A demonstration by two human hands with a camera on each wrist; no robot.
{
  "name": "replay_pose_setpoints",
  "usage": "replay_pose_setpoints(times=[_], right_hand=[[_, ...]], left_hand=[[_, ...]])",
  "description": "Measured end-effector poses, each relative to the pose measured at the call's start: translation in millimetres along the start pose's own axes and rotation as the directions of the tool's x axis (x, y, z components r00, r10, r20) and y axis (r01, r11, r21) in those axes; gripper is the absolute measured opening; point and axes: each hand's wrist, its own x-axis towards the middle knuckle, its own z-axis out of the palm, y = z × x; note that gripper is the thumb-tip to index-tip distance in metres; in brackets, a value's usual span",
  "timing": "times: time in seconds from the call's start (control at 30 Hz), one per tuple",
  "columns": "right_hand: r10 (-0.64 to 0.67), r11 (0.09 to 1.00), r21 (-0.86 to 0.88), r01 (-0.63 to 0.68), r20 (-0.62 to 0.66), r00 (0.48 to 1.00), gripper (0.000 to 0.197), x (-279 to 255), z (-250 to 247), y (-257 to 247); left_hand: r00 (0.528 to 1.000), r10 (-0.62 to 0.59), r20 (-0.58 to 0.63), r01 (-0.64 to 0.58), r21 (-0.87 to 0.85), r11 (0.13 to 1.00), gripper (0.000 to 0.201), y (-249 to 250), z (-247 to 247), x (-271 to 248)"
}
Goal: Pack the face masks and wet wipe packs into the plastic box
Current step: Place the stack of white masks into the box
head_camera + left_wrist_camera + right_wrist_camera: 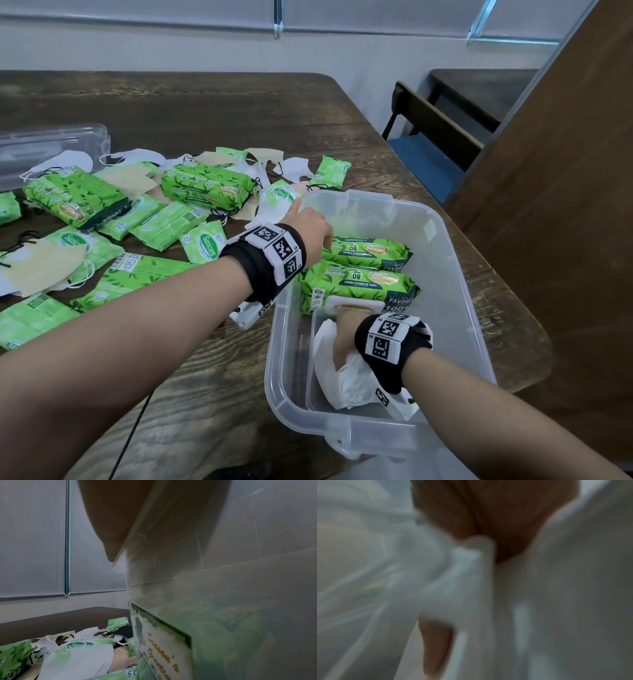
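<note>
The clear plastic box [455,240] stands at the table's right side. Two big green wet wipe packs [370,253] lie side by side in its far half. At the near end, white face masks [346,380] are bunched on the bottom, and my right hand [346,339] grips them from above. Up close, white mask fabric [556,601] is pinched between the fingers and thumb of my right hand [462,595]. My left hand [308,222] holds the box's left wall [223,574], thumb outside, fingers hooked inside. More wipe packs [205,185] and masks [44,263] lie loose to the left.
A clear lid [51,147] lies at the table's far left. A chair with a blue seat [431,144] stands beyond the right edge, beside a brown panel [565,205]. A black cable [133,428] runs across the near tabletop.
</note>
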Motion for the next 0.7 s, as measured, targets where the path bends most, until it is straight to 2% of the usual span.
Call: replay_pose_setpoints(times=[0.1,0.17,0.2,0.23,0.3,0.37,0.4,0.47,0.53,0.6,0.7], right_hand=[[-0.051,0.994,0.091,0.053,-0.030,0.998,0.056,-7.3,-15.0,6.6],[-0.110,0.972,0.194,0.136,-0.138,0.984,0.041,-26.0,-29.4,16.9],[-0.127,0.937,0.293,0.188,-0.215,0.968,0.031,-36.7,-36.1,22.5],[-0.152,0.874,0.408,0.266,-0.291,0.945,0.024,-47.2,-41.8,29.9],[-0.180,0.655,0.610,0.446,-0.448,0.876,0.019,-62.6,-49.7,40.7],[-0.139,0.494,0.652,0.575,-0.594,0.792,0.025,-72.3,-54.2,45.8],[-0.113,0.446,0.645,0.621,-0.647,0.754,0.026,-72.8,-55.2,46.4],[-0.077,0.360,0.650,0.669,-0.694,0.715,0.027,-73.4,-57.6,43.6],[-0.077,0.307,0.665,0.680,-0.695,0.714,0.031,-71.7,-59.2,42.2],[-0.136,0.310,0.675,0.670,-0.666,0.734,0.040,-68.9,-59.5,44.5],[-0.194,0.421,0.694,0.584,-0.560,0.805,0.047,-65.7,-57.4,48.3]], left_hand=[[1.000,0.007,-0.019,-0.008,-0.032,0.999,0.031,-0.3,2.4,0.1],[0.994,0.029,-0.106,-0.044,-0.140,0.989,0.022,-0.7,4.7,-3.0],[0.988,0.053,-0.142,-0.087,-0.243,0.966,0.028,-0.6,5.2,-7.0],[0.983,0.080,-0.166,-0.139,-0.382,0.913,0.035,-0.3,4.0,-12.9],[0.976,0.108,-0.188,-0.206,-0.657,0.725,0.046,0.4,-0.9,-27.2],[0.981,0.138,-0.138,-0.193,-0.803,0.564,0.051,2.4,-9.3,-40.9],[0.981,0.160,-0.109,-0.181,-0.808,0.561,0.048,3.6,-13.9,-44.6],[0.981,0.161,-0.112,-0.191,-0.732,0.654,0.042,5.3,-19.5,-45.6],[0.978,0.111,-0.179,-0.204,-0.673,0.711,0.037,5.4,-25.0,-43.9],[0.979,0.070,-0.190,-0.187,-0.708,0.681,0.034,2.7,-25.1,-42.5],[0.990,0.016,-0.137,-0.119,-0.791,0.601,0.039,-1.0,-18.4,-45.6]])
